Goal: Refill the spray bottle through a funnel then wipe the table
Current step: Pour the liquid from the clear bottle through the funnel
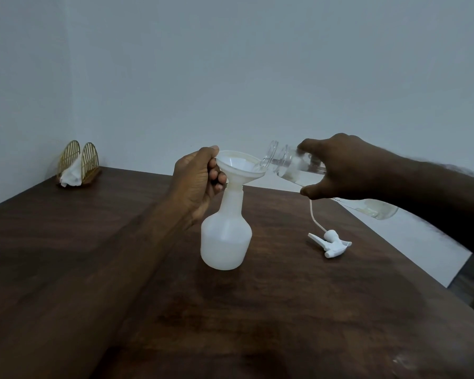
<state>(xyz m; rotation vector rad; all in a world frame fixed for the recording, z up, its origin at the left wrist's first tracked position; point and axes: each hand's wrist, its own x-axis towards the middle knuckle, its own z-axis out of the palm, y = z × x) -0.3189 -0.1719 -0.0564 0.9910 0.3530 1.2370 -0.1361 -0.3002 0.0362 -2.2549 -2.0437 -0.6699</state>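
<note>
A white translucent spray bottle (pixel 226 239) stands upright on the dark wooden table (pixel 93 269), partly filled with liquid. A white funnel (pixel 240 166) sits in its neck. My left hand (pixel 196 181) pinches the funnel's left rim, with the thumb on top. My right hand (pixel 342 168) grips a clear water bottle (pixel 293 166), tilted with its open mouth over the funnel's right edge. Water lies in the tilted bottle. The white spray trigger head (pixel 331 243) with its dip tube lies on the table to the right of the spray bottle.
A gold wire napkin holder (pixel 78 165) with white tissues stands at the table's far left corner against the wall. The table's right edge (pixel 394 242) runs diagonally, with a pale floor beyond it.
</note>
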